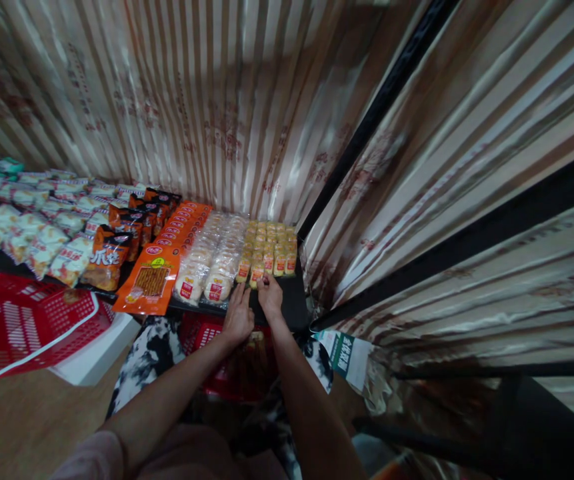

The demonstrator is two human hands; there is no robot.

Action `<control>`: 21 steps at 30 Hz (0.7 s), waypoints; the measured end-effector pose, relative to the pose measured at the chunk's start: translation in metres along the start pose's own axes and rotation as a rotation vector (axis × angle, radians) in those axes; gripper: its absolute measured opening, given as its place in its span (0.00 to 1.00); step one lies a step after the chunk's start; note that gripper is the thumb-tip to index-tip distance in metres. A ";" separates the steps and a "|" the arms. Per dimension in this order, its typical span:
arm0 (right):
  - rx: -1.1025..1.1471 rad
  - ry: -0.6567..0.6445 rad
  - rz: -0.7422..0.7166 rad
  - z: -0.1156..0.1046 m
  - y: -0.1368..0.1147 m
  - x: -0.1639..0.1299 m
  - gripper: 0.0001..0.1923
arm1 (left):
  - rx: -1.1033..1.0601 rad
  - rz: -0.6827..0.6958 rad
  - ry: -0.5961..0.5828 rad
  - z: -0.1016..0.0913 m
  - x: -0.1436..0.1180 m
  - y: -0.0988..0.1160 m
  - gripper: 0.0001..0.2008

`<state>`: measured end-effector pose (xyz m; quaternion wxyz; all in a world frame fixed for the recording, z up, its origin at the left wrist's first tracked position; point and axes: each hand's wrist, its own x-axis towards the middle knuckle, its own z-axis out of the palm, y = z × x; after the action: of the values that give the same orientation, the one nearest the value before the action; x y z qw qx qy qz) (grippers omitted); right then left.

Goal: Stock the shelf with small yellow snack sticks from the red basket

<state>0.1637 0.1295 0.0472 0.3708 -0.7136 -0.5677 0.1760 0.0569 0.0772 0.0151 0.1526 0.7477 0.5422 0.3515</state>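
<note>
Right hand: the right hand [269,295] rests at the front edge of the dark shelf [294,303], fingertips pinched on a small yellow snack packet [257,275] at the near end of its row.
Left hand: the left hand [238,316] lies just beside the right one, palm down on the shelf edge, fingers loosely spread and gripping nothing; its fingertips sit close to the yellow packets.
Yellow packets: rows of them [271,243] run away from the right hand toward the striped wall [207,93].
Beyond the left hand: clear bags of round pale cakes [214,257], then flat orange packets [153,280], then dark orange bags [109,257] further out.
Below the hands: a red basket [201,333] sits under the wrists, between the person's patterned knees.
Far off the left hand: another red basket [21,327] stands on the floor.
</note>
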 end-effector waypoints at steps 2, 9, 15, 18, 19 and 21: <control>-0.007 0.009 0.001 -0.001 0.002 0.001 0.13 | 0.003 -0.005 0.001 0.000 0.000 0.000 0.30; -0.002 0.028 -0.001 0.001 0.003 0.003 0.14 | -0.001 -0.002 0.003 0.001 0.000 0.000 0.30; -0.045 0.049 -0.006 0.006 -0.008 0.000 0.14 | 0.001 -0.019 -0.027 0.000 0.001 0.000 0.31; -0.027 0.058 -0.015 0.008 -0.009 -0.005 0.17 | 0.015 -0.022 -0.043 0.000 0.001 0.000 0.31; -0.019 0.079 -0.017 0.009 -0.009 -0.007 0.18 | 0.017 -0.019 -0.044 0.000 0.001 0.000 0.31; 0.002 0.126 -0.023 0.010 -0.008 -0.009 0.21 | 0.011 -0.013 -0.043 -0.001 0.001 0.000 0.31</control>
<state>0.1490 0.1248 0.0450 0.4087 -0.7162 -0.5513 0.1269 0.0565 0.0777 0.0165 0.1624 0.7523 0.5457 0.3314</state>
